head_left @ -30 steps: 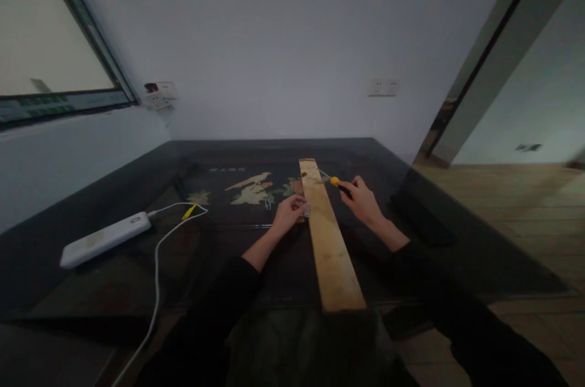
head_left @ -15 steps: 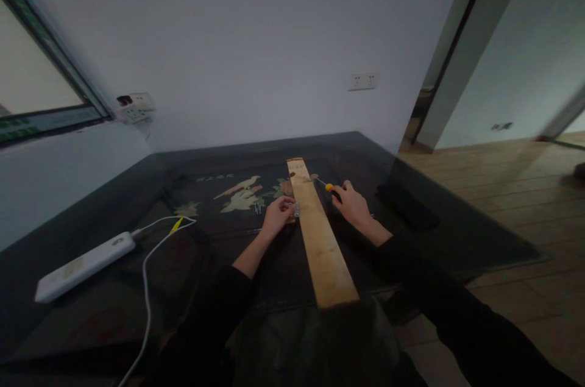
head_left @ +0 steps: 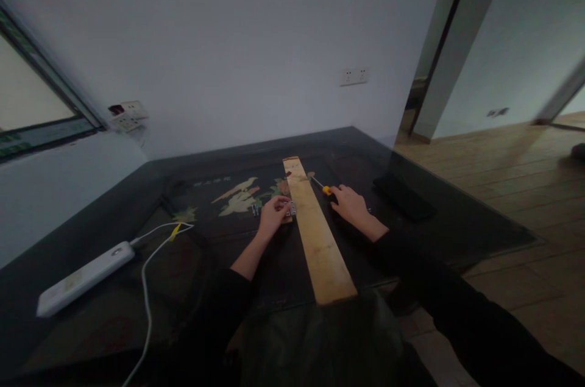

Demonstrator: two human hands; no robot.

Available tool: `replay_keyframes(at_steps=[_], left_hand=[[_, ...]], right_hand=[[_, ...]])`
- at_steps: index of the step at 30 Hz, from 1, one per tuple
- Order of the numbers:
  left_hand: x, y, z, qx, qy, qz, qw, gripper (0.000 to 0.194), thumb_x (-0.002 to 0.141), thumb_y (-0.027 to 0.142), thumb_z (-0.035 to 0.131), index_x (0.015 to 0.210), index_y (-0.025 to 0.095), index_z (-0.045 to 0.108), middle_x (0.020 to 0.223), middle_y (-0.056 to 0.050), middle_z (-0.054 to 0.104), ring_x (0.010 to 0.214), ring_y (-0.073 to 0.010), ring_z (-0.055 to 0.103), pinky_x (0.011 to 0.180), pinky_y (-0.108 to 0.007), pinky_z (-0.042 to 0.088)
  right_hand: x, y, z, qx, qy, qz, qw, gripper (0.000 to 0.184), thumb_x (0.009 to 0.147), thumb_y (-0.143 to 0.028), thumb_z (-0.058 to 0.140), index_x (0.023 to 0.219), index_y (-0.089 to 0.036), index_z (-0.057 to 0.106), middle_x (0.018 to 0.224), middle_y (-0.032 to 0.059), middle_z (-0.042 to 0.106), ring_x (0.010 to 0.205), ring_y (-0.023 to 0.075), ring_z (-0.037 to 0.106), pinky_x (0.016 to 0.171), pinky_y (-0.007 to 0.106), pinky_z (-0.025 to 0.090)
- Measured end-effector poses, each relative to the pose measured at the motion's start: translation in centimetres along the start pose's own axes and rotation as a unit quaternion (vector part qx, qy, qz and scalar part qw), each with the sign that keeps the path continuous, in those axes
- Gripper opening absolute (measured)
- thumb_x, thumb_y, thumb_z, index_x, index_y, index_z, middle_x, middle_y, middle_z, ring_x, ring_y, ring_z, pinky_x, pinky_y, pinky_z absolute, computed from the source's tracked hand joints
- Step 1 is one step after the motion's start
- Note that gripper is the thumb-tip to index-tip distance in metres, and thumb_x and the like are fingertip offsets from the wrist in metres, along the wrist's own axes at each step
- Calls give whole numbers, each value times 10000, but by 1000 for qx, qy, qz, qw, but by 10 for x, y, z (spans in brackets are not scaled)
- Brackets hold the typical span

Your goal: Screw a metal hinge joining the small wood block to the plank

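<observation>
A long wooden board (head_left: 320, 247) lies on the dark table, pointing away from me. At its left edge, my left hand (head_left: 273, 216) pinches a small metal hinge (head_left: 292, 208) against the wood. Part of the hinge is hidden by the fingers, and a small piece of wood shows under that hand. To the right of the board, my right hand (head_left: 350, 204) is closed around a screwdriver (head_left: 326, 190) with a yellow and black handle. Its shaft points up and left, with the tip near the board's right edge. Several screws (head_left: 255, 209) rest left of my left hand.
A white power strip (head_left: 86, 277) lies at the left of the table (head_left: 214, 289), its white cable (head_left: 147, 289) running to the front edge. A dark flat object (head_left: 404, 197) sits right of my right hand. The wall with sockets (head_left: 354, 76) rises behind the table.
The view has shifted slightly. My left hand stays on the hinge, and my right hand still holds the screwdriver beside the board with little movement.
</observation>
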State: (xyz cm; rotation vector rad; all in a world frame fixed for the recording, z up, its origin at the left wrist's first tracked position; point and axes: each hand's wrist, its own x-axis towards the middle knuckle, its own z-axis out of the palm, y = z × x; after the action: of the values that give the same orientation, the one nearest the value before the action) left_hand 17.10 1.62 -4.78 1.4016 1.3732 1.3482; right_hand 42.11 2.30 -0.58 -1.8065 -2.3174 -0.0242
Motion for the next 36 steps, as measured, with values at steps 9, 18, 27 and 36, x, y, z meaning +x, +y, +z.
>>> replay_keyframes(at_steps=[9, 18, 27, 36], left_hand=[[0, 10, -1, -28, -13, -14, 999, 217, 715, 250, 705, 915, 174, 673, 711, -9, 710, 609, -138, 644, 542, -223, 518], [-9, 30, 7, -42, -7, 40, 998, 251, 792, 231, 674, 1034, 175, 643, 796, -22, 717, 734, -159, 684, 646, -245, 546], [-21, 35, 10, 6, 8, 69, 998, 197, 799, 268, 731, 961, 171, 674, 828, -43, 747, 757, -177, 712, 715, -279, 557], [-20, 36, 8, -41, 27, 12, 999, 164, 712, 286, 806, 756, 162, 707, 717, -30, 731, 656, -173, 698, 677, -294, 586]], right_hand=[[4, 8, -3, 40, 22, 11, 999, 418, 995, -480, 504, 1290, -202, 608, 1224, 132, 645, 1140, 299, 606, 779, 360, 511], [31, -40, 3, 342, 32, -144, 928, 249, 1007, -340, 522, 1088, -167, 683, 990, 66, 712, 874, 161, 640, 800, 268, 450], [19, -58, 16, 390, 48, -135, 909, 159, 942, -278, 626, 832, -163, 623, 782, 21, 660, 705, 136, 578, 660, 241, 367], [12, -60, 16, 365, 64, -182, 911, 196, 926, -313, 655, 802, -171, 603, 745, 6, 643, 679, 127, 547, 649, 234, 347]])
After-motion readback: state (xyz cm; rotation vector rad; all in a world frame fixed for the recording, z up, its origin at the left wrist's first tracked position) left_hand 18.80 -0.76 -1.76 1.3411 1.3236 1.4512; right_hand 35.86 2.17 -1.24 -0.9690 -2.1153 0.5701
